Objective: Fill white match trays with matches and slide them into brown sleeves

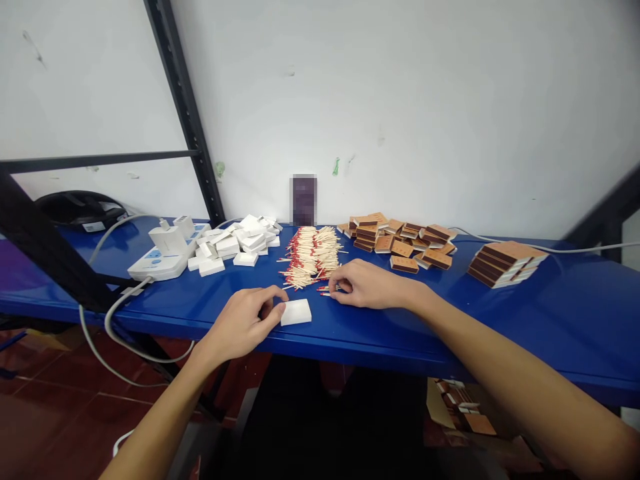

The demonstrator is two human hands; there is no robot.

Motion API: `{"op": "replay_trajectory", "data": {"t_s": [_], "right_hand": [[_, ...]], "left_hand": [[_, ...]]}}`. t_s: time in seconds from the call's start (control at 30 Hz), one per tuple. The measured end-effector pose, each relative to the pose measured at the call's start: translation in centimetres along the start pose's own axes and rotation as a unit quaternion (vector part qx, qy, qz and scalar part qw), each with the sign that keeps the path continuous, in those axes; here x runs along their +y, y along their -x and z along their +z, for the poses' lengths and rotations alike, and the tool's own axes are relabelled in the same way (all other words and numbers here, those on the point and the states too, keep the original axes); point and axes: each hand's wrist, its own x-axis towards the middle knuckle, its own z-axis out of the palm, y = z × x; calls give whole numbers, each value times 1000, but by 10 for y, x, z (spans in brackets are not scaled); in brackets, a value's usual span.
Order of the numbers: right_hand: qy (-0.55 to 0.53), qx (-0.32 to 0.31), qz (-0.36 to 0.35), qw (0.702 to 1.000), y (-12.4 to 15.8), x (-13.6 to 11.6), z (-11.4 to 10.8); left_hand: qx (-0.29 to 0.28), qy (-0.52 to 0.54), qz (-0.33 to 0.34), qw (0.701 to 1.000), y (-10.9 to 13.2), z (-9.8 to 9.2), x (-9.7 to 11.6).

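A white matchbox tray (297, 312) lies on the blue shelf close to its front edge. My left hand (247, 321) is curled at the tray's left end, thumb and forefinger against it. To the right, my right hand (356, 283) pinches a few red-tipped matches (324, 291), which poke out leftward from its fingers just above the shelf. Directly behind lies a heap of loose matches (313, 257), pale sticks with red heads. Part of what the right fingers hold is hidden by the hand.
White trays (240, 241) are piled at the left, beside a power strip (163, 260) with chargers and cables. Brown matchbox sleeves (400, 241) are heaped at the right, near a neat stack of matchboxes (507, 261). A dark pixelated rectangle (304, 200) stands at the wall.
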Motion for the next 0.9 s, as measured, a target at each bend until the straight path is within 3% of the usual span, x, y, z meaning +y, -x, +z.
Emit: {"op": "replay_trajectory", "data": {"t_s": [0.27, 0.47, 0.73, 0.9], "right_hand": [[-47, -21, 20, 998, -4, -3, 8], [-134, 1, -37, 990, -12, -28, 8], [-115, 42, -45, 991, -18, -40, 26], [-130, 54, -57, 988, -12, -43, 26]], "left_hand": [[-14, -33, 25, 999, -1, 0, 4], [-15, -34, 22, 999, -3, 2, 6], [-12, -10, 31, 999, -1, 5, 4], [26, -14, 67, 997, -1, 5, 4]]}}
